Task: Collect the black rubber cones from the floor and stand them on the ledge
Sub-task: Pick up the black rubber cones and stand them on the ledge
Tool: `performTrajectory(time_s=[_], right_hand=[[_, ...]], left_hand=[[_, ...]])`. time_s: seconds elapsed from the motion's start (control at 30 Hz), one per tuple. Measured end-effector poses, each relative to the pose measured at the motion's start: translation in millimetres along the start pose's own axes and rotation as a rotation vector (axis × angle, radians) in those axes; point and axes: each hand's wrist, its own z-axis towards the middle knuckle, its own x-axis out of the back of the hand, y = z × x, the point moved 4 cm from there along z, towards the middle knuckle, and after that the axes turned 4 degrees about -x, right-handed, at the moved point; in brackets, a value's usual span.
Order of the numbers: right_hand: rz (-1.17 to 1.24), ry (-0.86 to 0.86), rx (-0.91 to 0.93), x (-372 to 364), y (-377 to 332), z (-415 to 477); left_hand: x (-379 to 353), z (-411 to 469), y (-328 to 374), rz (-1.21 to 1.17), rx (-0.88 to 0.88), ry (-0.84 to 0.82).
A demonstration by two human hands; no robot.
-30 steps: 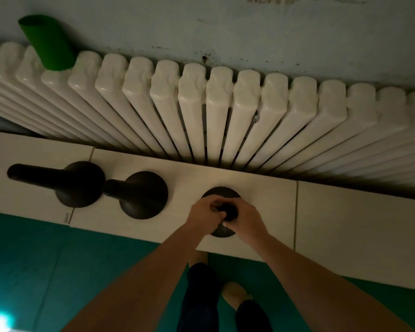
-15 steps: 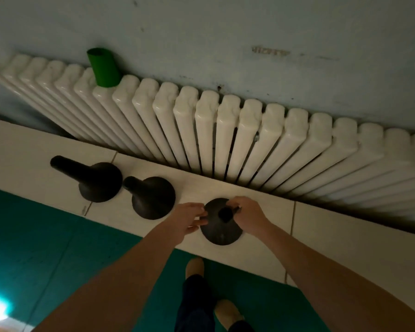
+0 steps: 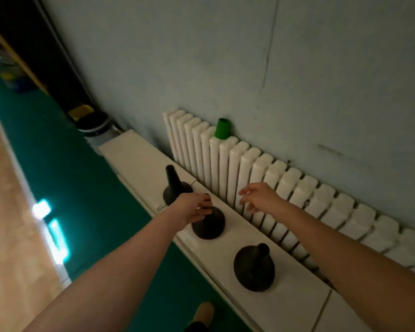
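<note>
Black cones (image 3: 254, 269): three upright on ledge (image 3: 139, 159), frame centre.
Left hand (image 3: 193, 209): pinching middle cone (image 3: 210, 224) at its neck.
Right hand (image 3: 258, 198): fingers loosely spread, in air.

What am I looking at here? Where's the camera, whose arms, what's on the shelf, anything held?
No machine here: a person works bare-handed, and the picture comes from a wide-angle camera on their head, looking down along both arms. Three black rubber cones stand upright in a row on the white ledge: the far cone, the middle cone and the near cone. Behind them is a white radiator with a green tube on top. The left hand is at the middle cone's neck; blur hides whether it grips it. The right hand is open in the air before the radiator, holding nothing. Below the ledge is green floor.
</note>
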Motion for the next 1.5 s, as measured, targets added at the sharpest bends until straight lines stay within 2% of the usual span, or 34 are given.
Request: performTrajectory(time_s=[0.23,0.37,0.63,0.73,0.83,1.0,1.17,1.33,1.5], right_hand=[[-0.100,-0.172,0.217,-76.2,-90.5,-33.5],[-0.162,-0.307,0.309,-131.4,-135.2,-57.7],[-0.298,-0.587,0.469,-237.9,-179.3,-141.3],[-0.328,-0.680,0.519,-266.1,-172.0,-174.2],[-0.288,-0.686,0.554,-285.6,-161.4,-205.7],[-0.200,-0.745,0.485,-327.4,-118.5,-277.6],[-0.309,-0.956,0.465,-394.6,-76.8,-376.9],[-0.514,-1.236,0.564,-456.0,-22.5,-504.0],[-0.629,-1.374,0.593,-499.1,24.6,-602.3]], left_hand=[[105.6,-88.7,-14.9,-0.006,-0.116,0.266],[150.7,-143.6,-28.8,-0.086,-0.156,0.427],[214.8,-264.4,-96.8,-0.289,-0.094,0.759],[218.5,-308.9,-123.9,-0.326,-0.079,0.848],[213.1,-349.3,-152.4,-0.353,-0.092,0.924],[183.5,-430.8,-226.8,-0.502,-0.064,1.052],[149.4,-542.4,-314.4,-0.703,-0.017,1.245],[108.1,-666.3,-401.9,-0.930,0.013,1.496],[61.7,-736.7,-472.9,-1.091,0.032,1.621]])
